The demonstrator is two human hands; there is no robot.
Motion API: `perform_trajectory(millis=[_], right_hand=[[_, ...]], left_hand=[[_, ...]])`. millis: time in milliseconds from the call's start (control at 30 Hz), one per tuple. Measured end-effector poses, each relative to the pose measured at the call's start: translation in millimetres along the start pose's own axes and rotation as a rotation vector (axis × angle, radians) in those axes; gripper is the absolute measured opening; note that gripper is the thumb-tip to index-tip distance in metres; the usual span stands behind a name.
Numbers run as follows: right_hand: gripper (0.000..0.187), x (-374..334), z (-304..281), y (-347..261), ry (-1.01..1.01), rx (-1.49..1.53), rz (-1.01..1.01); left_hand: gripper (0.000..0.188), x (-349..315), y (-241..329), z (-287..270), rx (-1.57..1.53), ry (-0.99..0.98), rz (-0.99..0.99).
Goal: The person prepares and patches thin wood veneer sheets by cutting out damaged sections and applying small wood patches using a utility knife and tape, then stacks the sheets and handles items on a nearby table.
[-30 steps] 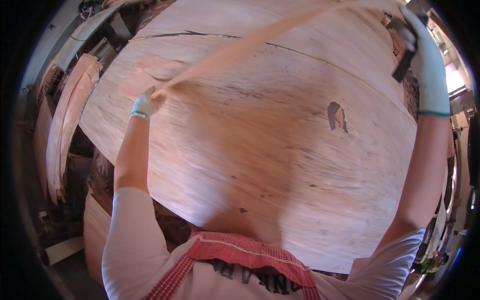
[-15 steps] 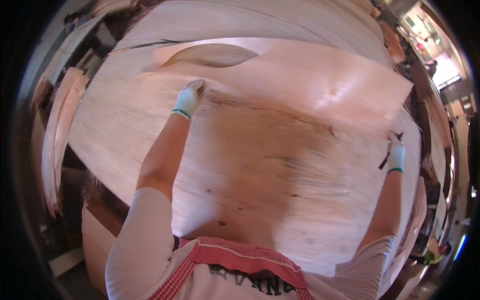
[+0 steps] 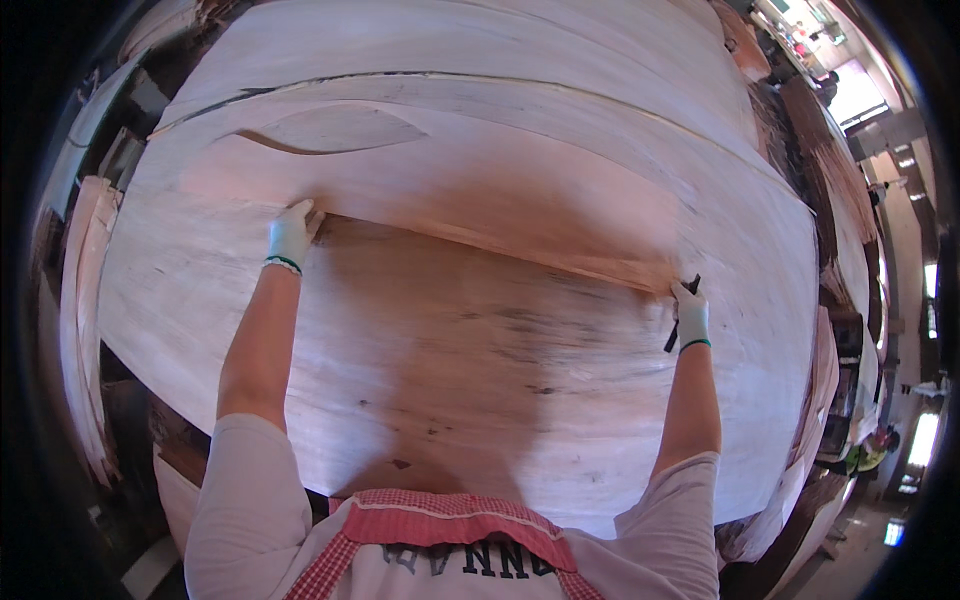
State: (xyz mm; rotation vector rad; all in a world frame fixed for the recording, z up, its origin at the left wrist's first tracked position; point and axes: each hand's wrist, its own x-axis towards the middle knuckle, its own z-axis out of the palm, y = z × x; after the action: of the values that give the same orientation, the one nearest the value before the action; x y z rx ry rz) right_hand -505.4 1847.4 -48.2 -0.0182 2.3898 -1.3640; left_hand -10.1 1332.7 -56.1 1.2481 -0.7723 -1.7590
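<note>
A thin pinkish wood veneer sheet (image 3: 520,200) lies across a broad pale veneer surface (image 3: 450,390), its near edge slightly raised. Toward its far left side is a lens-shaped opening through which paler wood shows. My left hand (image 3: 293,234), in a white glove with a green cuff, pinches the near edge at the left. At the sheet's near right corner, my gloved right hand (image 3: 692,312) is closed on the edge. That same hand also holds a slim black tool (image 3: 671,337), whose ends stick out above and below the fingers; its exact kind is unclear.
Behind the sheet, a long dark-and-pale seam (image 3: 430,74) curves across the surface. Rough veneer bundles stand at the left (image 3: 85,300) and the right (image 3: 835,140). Far off at the right is another person (image 3: 870,452) in a bright yellow-green top.
The veneer sheet has come down flatter and shifted left. Both my hands have moved left and lower in view, keeping hold of its near edge.
</note>
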Motion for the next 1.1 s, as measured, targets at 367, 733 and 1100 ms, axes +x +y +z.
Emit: perform_trajectory(millis=[367, 733, 1100], right_hand=[[0.029, -63, 159, -77, -0.293, -0.385, -0.499], [0.023, -188, 333, -195, -0.388, -1.229, -0.970], [0.024, -285, 622, -246, -0.686, -1.034, -1.233]], left_hand=[[0.036, -87, -47, 105, 1.348, -0.195, 1.202], [0.033, 87, 44, -67, 1.462, 0.232, 0.950], [0.040, 94, 41, -44, 1.443, 0.205, 0.946]])
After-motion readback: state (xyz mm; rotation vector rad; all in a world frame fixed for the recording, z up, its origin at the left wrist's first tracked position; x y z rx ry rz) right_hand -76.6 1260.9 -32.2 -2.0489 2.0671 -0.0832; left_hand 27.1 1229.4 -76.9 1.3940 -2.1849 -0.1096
